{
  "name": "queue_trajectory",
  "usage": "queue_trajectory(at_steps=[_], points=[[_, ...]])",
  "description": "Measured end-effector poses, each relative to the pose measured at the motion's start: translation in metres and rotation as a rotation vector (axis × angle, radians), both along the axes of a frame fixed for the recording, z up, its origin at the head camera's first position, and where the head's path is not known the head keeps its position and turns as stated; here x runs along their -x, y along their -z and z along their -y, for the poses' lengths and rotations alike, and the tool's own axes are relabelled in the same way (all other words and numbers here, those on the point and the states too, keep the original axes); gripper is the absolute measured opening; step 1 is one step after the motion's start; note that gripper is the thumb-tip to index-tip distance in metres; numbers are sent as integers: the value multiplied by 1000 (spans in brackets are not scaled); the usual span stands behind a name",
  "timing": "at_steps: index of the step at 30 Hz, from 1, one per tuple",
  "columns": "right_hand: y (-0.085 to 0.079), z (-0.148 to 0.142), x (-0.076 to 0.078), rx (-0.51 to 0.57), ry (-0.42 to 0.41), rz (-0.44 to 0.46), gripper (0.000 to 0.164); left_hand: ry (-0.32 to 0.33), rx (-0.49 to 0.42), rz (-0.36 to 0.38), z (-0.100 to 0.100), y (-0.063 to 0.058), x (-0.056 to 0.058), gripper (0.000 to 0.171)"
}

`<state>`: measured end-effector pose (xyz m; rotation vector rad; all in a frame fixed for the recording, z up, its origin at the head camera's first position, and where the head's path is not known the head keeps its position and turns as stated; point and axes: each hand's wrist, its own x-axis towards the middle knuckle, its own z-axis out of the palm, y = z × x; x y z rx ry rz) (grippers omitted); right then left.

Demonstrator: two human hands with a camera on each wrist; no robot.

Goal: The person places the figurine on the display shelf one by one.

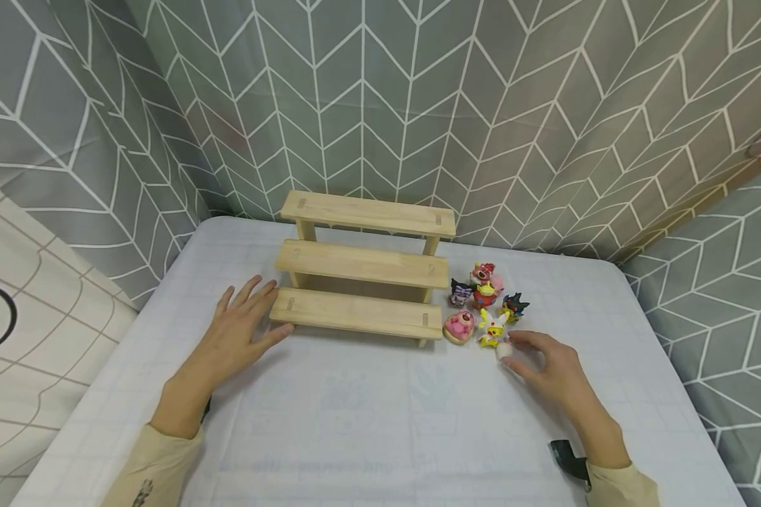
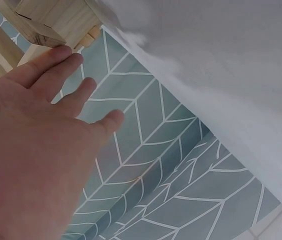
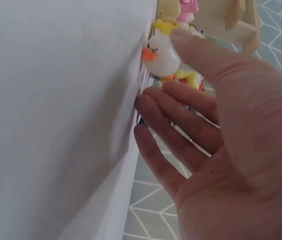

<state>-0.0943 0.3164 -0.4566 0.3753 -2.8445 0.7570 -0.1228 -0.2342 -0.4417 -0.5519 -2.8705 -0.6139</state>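
A three-tier wooden step shelf (image 1: 358, 313) stands at the back middle of the table. At the left end of its lowest step my left hand (image 1: 237, 341) lies with spread, straight fingers, the thumb along the front edge. In the left wrist view the fingertips (image 2: 63, 52) meet the wooden shelf (image 2: 83, 22). My right hand (image 1: 554, 370) pinches a small white duck figure (image 1: 504, 350) between thumb and index finger. The right wrist view shows the duck (image 3: 163, 55) with its orange beak, the thumb at its side and the other fingers loosely bent below.
Several small figures cluster right of the shelf: a pink round one (image 1: 459, 327), a white-and-yellow one (image 1: 492, 329), a dark purple one (image 1: 460, 292), a black-and-yellow one (image 1: 514, 307) and red ones behind. A patterned grey curtain (image 1: 380, 105) hangs behind the white-covered table (image 1: 368, 415).
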Motion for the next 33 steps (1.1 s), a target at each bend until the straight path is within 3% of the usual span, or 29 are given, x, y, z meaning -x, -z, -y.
queue_trajectory(at_steps=[7, 19, 33], points=[[2, 6, -1, -31, -40, -36, 44, 11, -11, -9, 0, 1, 0, 82], [0, 9, -1, -48, -6, -17, 36, 15, -52, -33, 2, -1, -1, 79], [3, 7, -2, 13, -49, -83, 35, 4, -74, -61, 2, -1, 0, 71]])
